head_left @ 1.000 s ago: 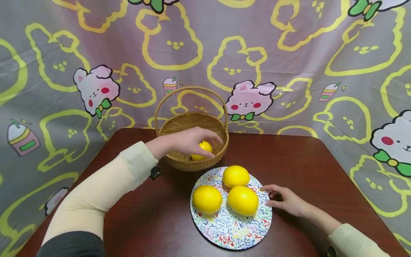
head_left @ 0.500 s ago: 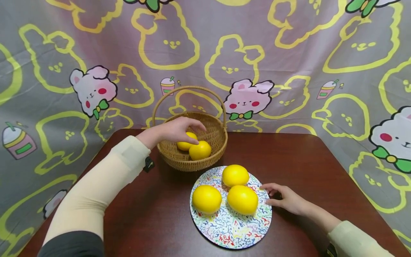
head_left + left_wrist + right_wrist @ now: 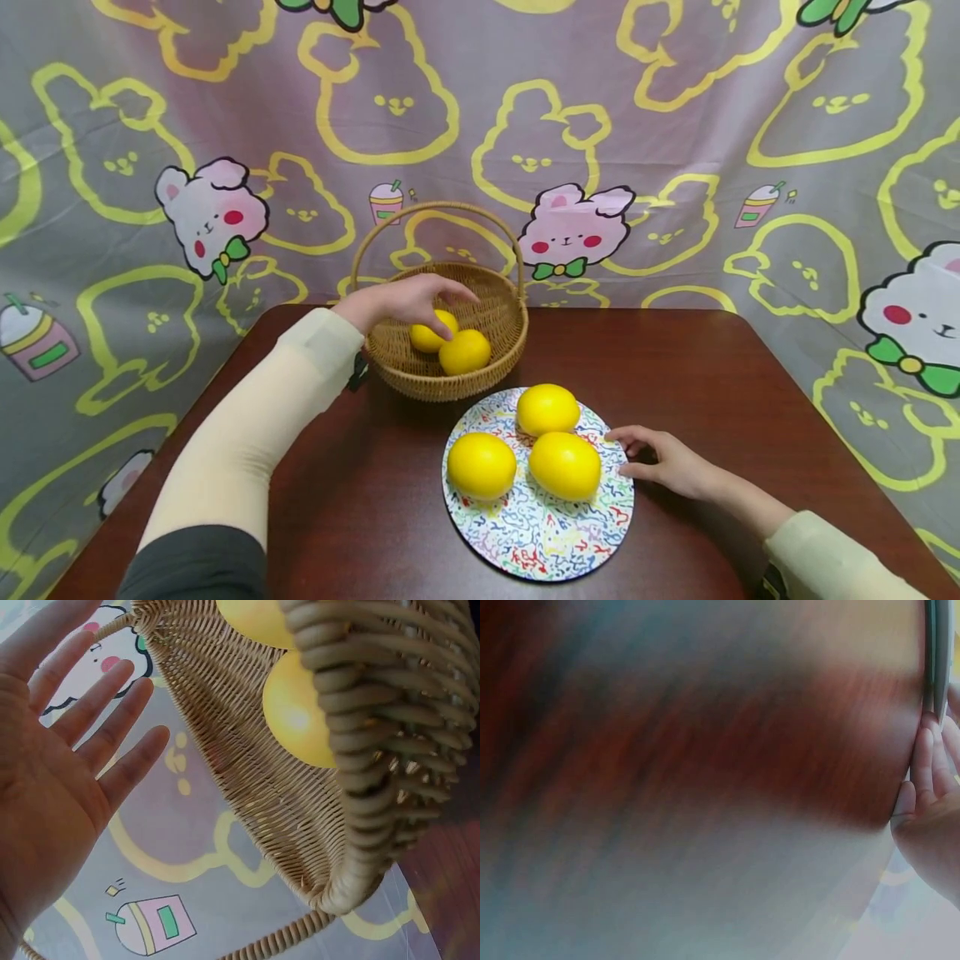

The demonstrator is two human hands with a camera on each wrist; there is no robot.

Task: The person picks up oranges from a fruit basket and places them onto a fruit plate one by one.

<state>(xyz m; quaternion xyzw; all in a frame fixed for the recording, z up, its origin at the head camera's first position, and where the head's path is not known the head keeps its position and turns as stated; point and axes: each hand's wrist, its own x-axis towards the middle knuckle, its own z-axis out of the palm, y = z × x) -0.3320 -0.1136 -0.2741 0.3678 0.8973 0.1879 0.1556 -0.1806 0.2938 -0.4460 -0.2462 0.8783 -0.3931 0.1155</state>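
Left hand point(image 3: 416, 300) hangs over the left side of the wicker basket point(image 3: 480, 387), fingers loosely extended, nothing in its grasp; the left wrist view shows the palm and long spread fingers apart from the yellow fruit. Basket stands at the far side of the table point(image 3: 637, 358), left of middle, its arched handle point(image 3: 438, 206) upright. Two lemon-like yellow fruits lie inside: the near fruit point(image 3: 465, 353) toward the front wall, the far fruit point(image 3: 427, 335) just behind and to its left, partly covered by the thumb as seen from the head. Round plate point(image 3: 540, 542), white with multicoloured squiggles, lies flat, nearer and to the right of the basket. It bears three larger yellow fruits: one at the far side point(image 3: 548, 409), one at left point(image 3: 482, 466), one at right point(image 3: 565, 467). Right hand point(image 3: 671, 467) is at the plate's right rim, fingers relaxed and not clenched; the right wrist view is badly blurred, but the fingertips seem to touch the edge. Patterned cloth point(image 3: 675, 125) with rabbit faces and drink cups hangs beyond the table.
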